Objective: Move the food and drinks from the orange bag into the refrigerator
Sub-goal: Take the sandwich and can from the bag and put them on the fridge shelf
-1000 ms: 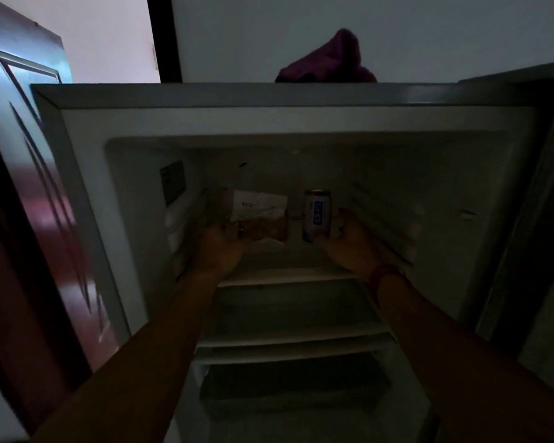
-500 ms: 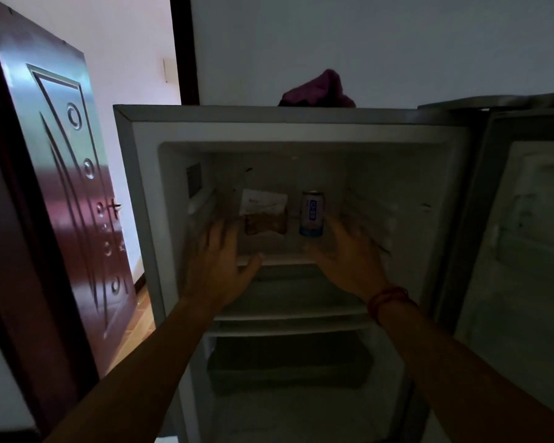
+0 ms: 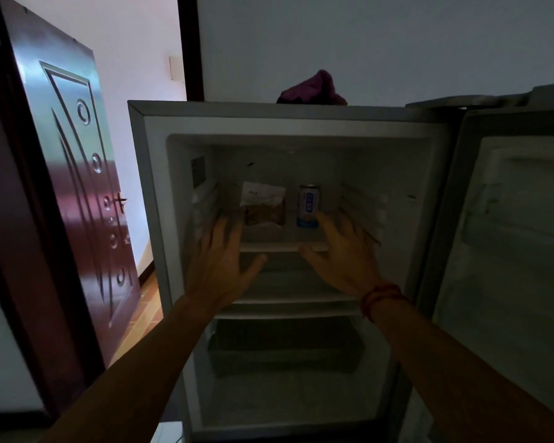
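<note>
One can (image 3: 308,206), one snack packet (image 3: 264,204), one refrigerator (image 3: 151,203), two hands (left hand (image 3: 219,262), right hand (image 3: 344,255)), one purple cloth (image 3: 311,89), one door (image 3: 77,193).

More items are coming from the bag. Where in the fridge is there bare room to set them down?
The middle shelf, under the top shelf, shows nothing on it. On the top shelf, the packet and can stand close, the gap between them narrow. Strips at its two ends look free, though the left hand and right hand partly hide them.

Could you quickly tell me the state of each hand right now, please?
Left hand: open, fingers spread, holding nothing.
Right hand: open, holding nothing, fingertips close to the can.
</note>
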### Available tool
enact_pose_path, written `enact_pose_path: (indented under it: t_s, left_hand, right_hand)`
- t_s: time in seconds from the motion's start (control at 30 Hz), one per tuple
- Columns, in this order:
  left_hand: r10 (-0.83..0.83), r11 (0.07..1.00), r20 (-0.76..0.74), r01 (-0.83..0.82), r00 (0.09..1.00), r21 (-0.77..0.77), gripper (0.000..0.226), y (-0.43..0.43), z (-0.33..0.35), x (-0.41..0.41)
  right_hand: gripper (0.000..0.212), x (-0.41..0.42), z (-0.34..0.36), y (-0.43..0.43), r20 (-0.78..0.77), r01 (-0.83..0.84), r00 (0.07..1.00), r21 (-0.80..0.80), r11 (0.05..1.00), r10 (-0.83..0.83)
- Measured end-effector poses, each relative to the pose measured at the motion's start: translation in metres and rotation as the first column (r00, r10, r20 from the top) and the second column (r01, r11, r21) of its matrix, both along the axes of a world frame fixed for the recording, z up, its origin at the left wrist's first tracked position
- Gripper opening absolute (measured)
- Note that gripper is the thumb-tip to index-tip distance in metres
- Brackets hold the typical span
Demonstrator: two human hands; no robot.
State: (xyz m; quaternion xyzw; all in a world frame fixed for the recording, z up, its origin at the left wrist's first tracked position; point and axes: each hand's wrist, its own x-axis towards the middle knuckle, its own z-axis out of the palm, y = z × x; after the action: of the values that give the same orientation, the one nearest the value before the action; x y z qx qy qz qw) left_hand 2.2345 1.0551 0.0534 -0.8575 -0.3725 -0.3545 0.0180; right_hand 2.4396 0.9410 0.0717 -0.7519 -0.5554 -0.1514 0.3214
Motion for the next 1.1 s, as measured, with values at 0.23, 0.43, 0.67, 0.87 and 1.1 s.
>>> enact_pose_path:
  t_s: [0.23,0.43,0.67,0.87,1.1]
  left_hand:
    - [0.012,1.000,-0.007,-0.012,1.000,-0.016,0.094,-0.026,-0.005,-0.017]
    - [-0.028,0.999,0.011,0.028,1.000,0.038,0.086,-0.059,-0.010,-0.051]
    - [-0.098,0.990,0.036,0.094,0.994,0.104,0.078,-0.089,-0.022,-0.118]
    - [-0.145,0.989,0.081,0.143,0.986,0.034,0.082,-0.128,-0.025,-0.160]
    - [-0.195,0.980,0.070,0.191,0.978,0.061,0.079,-0.171,-0.020,-0.171]
  right_hand:
    - [0.077,-0.018,-0.002,-0.029,-0.069,0.002,0.998,-0.080,0.997,-0.008]
    - [0.077,-0.059,-0.002,-0.066,-0.018,0.092,0.995,-0.136,0.986,-0.095]
    - [0.077,-0.130,-0.007,-0.113,0.048,0.176,0.984,-0.154,0.972,-0.170]
    - [0.076,-0.176,-0.003,-0.164,0.059,0.223,0.974,-0.147,0.964,-0.217]
    - [0.079,-0.188,-0.005,-0.214,0.071,0.238,0.970,-0.097,0.966,-0.232]
